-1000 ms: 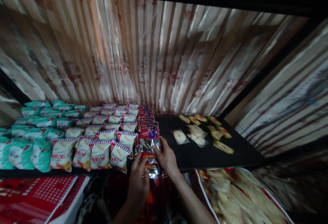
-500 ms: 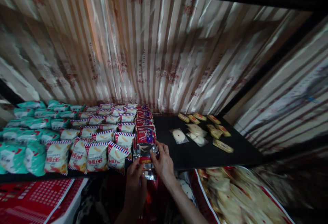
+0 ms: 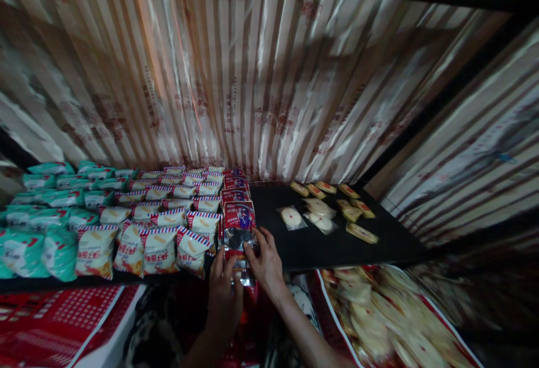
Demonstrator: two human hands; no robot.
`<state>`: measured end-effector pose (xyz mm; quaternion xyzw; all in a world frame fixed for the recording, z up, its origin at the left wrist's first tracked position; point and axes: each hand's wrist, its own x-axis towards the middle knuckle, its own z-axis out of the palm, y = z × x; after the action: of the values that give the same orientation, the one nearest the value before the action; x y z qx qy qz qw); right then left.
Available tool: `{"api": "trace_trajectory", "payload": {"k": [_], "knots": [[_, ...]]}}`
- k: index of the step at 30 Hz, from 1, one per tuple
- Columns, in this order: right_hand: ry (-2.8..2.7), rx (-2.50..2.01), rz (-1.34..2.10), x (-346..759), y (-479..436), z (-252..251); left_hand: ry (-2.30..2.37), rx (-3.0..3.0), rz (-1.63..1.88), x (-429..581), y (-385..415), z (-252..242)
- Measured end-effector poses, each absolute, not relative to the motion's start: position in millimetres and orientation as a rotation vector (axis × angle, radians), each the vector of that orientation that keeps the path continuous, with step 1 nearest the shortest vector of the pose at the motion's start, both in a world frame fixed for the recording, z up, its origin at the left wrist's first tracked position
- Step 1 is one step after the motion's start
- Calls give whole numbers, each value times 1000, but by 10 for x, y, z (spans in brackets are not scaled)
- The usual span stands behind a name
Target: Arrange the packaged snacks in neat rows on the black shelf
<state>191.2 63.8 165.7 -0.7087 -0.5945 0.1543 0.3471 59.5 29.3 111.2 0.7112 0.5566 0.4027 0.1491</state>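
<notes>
Both hands are in at the shelf's front edge here! The right hand (image 3: pixel 265 261) lies with its thumb over the lower part of a red snack packet (image 3: pixel 238 215), fingers spread along the packet's right side. Across from it, the left hand (image 3: pixel 224 289) has its fingertips at the packet's bottom left corner, fingers slightly parted. Both touch, but whether either one is gripping, I can't tell from here.

And the packet itself? Front of its column, just off the fingertips toward twelve o'clock, a purple figure on its red top, its lower part dark and shiny. A silvery end of something shows below it, between the hands. Right behind, straight at twelve, more red packets (image 3: pixel 236 181) run back in line to the striped backdrop (image 3: pixel 252 76).

Swing to ten o'clock: rows of cream chip bags (image 3: pixel 160 251) with red-and-blue striped tops, close beside the red column. Past them, between nine and ten, the teal bags (image 3: pixel 59 253) crowd together.

Now one to two o'clock, on the black shelf (image 3: pixel 303 250): round white crackers (image 3: pixel 290 217) in clear wrappers, and farther out, scattered yellow-wrapped cakes (image 3: pixel 362 232).

Below shelf level, at four o'clock, a red-and-white-edged box (image 3: pixel 338 323) is heaped with pale crackers (image 3: pixel 391 317); down at eight, a red carton (image 3: pixel 46 323) with rows of pale squares.
</notes>
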Motion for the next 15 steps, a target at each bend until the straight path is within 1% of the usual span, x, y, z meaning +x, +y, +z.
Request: {"api": "trace_trajectory", "payload": {"k": [6,9,12,15], "knots": [[-1318,-1708,321,1956,484,1627,1515,2093,1315,512,183,1304],[-1171,-1659,335,1985,280,1518,1480,2021,1370,439,41,1404],[-1054,-1690,410,1965,-9,1291,1495,1932,1301,351,-136,1360],[-1134,-1790,576,1896,-278,1020,1540,1861,1048,247,-264,1171]]}}
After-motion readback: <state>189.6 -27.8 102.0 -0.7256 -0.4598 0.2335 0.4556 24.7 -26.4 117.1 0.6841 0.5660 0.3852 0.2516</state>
